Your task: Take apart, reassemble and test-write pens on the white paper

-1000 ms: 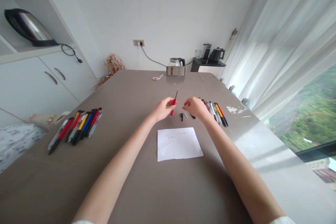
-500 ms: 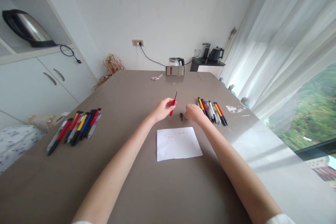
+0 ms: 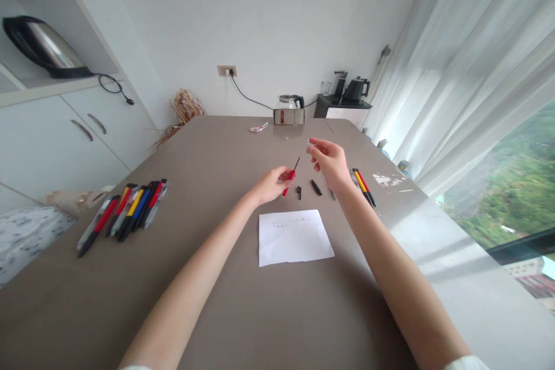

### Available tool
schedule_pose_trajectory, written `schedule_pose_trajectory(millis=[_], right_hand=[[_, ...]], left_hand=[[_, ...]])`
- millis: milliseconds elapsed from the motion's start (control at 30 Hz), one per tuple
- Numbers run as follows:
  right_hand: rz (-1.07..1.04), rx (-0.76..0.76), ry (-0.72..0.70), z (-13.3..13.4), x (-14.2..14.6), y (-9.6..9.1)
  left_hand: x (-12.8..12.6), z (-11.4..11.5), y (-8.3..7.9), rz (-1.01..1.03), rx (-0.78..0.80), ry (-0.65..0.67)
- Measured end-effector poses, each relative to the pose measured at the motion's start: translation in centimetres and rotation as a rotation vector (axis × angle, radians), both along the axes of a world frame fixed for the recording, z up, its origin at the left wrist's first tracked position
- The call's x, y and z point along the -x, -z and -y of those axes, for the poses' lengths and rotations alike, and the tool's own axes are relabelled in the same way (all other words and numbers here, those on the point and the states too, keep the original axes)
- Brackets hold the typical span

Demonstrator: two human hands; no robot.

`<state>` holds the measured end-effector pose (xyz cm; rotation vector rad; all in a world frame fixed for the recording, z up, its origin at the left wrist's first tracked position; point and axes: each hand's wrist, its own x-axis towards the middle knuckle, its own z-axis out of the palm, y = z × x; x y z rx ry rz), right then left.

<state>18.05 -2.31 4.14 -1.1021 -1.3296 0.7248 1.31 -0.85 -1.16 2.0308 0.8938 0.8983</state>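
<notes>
My left hand (image 3: 274, 184) is closed around a red pen barrel (image 3: 291, 176), and a thin dark refill sticks up out of it. Up and to the right, my right hand (image 3: 328, 159) pinches something small and pale at its fingertips, too small to make out, just above the refill's tip. On the table below lie a short black pen part (image 3: 299, 192) and a tapered black pen piece (image 3: 316, 187). A sheet of white paper (image 3: 295, 243) with faint writing lies nearer to me.
Several pens (image 3: 130, 208) lie grouped on the left. Another row of pens (image 3: 364, 185) at the right is partly hidden by my right forearm. At the table's (image 3: 225, 312) far edge stand a phone (image 3: 289, 117) and a glass pot (image 3: 287, 102), near a small wrapper (image 3: 259, 127).
My right hand has risen from the table toward the refill's tip, uncovering the tapered black piece. My left hand has shifted slightly right and down with the red barrel.
</notes>
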Motion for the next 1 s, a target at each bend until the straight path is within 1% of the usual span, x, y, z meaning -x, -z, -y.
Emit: schedule_pose_trajectory(millis=[200,367,700,867,1000], right_hand=[[0.01,0.0,-0.037,0.39,0.26,-0.13],[0.027,0.008,-0.056,0.62,0.29,-0.46],[0.076,0.041,-0.099,0.66,0.35,-0.2],[0.169,0.07,-0.132,0.42,0.27,0.03],[0.319,0.094,-0.13,0.32,0.21,0.18]], left_hand=[[0.0,0.24,-0.14,-0.002,0.023,0.012],[0.03,0.27,-0.15,0.003,0.013,0.018],[-0.04,0.34,-0.4,0.014,0.012,0.026],[-0.08,0.15,-0.2,0.038,0.003,0.022],[-0.11,0.03,-0.15,0.051,-0.003,0.016]])
